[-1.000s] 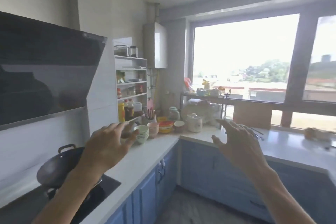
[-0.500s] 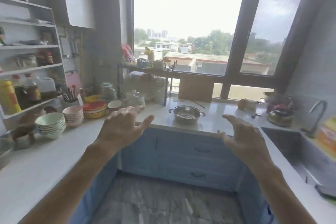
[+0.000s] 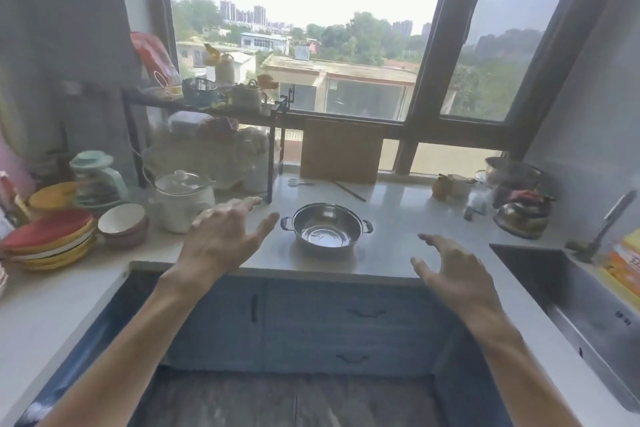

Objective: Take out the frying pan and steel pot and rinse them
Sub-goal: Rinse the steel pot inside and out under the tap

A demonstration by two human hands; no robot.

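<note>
Reaching forward, both hands are empty with fingers spread: the left hand and right hand flank the steel pot without touching it. Shiny, round, two-handled and upright, it sits on the pale worktop beneath the window.

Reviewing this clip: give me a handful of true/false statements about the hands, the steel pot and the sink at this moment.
1. The steel pot stands on the counter, empty. True.
2. The left hand grips a pot handle. False: it is open, short of the pot.
3. The right hand holds nothing. True.
4. The sink is left of the pot. False: it is on the right.
5. The pot has a lid on. False: it is uncovered.
</note>
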